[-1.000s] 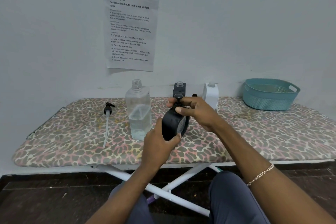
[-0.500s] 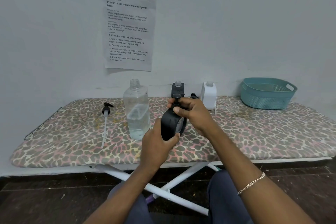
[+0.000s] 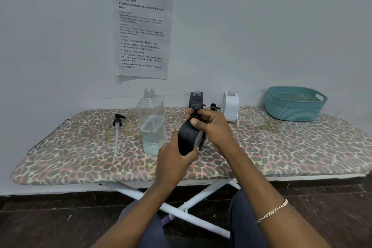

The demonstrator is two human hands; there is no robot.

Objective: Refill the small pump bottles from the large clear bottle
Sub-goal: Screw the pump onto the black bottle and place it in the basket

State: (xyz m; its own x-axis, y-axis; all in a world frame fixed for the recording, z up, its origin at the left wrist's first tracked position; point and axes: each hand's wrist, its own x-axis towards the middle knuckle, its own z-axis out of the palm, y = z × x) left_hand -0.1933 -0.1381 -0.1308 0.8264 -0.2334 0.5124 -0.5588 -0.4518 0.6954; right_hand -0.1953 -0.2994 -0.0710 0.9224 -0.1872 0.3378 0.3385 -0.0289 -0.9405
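The small black pump bottle (image 3: pixel 188 139) sits between both hands, tilted a little to the left, in front of the table's (image 3: pixel 281 147) middle. The left hand (image 3: pixel 173 164) grips its lower body from below, thumb on the near face. The right hand (image 3: pixel 213 127) curls its fingers round the neck, just under the pump head (image 3: pixel 195 107) that sticks up above the knuckles. Whether the bottle's base touches the table is hard to tell, since the left hand hides it.

The large clear bottle (image 3: pixel 152 125) stands upright and uncapped just left of the hands, partly filled with clear liquid. A loose pump (image 3: pixel 117 122) with its long tube lies further left. At the back stand a second black bottle (image 3: pixel 196 97) and a white bottle (image 3: pixel 231 106), both open-necked, with another pump head (image 3: pixel 213 106) lying between them.
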